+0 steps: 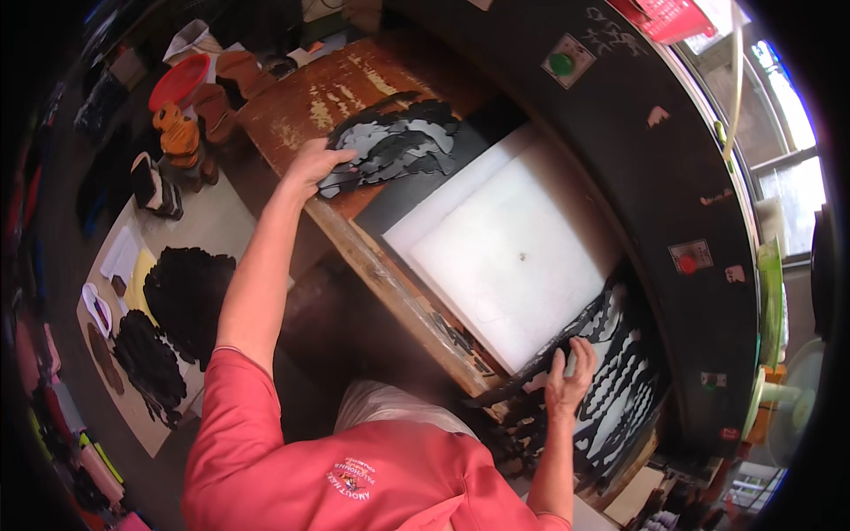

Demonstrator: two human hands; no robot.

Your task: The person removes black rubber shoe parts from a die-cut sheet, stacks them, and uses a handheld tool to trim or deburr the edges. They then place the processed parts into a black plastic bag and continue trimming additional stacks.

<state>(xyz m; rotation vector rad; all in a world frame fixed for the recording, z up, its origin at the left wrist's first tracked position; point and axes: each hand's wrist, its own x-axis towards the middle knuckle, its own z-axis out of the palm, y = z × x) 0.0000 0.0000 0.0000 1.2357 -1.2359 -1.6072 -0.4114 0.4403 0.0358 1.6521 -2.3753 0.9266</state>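
My left hand [312, 166] grips the near edge of a loose pile of black, thin cut pieces [403, 142] with wavy outlines, thumb on top. The pile lies at the left of the worktable, partly over a dark flat sheet [390, 211]. Between my hands is a thick white board [513, 248] with one small dark spot. My right hand [571, 379] is over the near edge of a black sheet full of wavy cut-outs [615, 389], right of the board. Its fingers are parted and slightly bent; nothing shows between them. Whether the fingertips touch the sheet is unclear.
A dark machine body [637, 150] with a green button [561, 64] and a red button [688, 263] curves behind the board. Further black cut pieces [190, 296] lie on a side table [239, 199] at left, near a red bowl [180, 80]. A fan [788, 398] stands at right.
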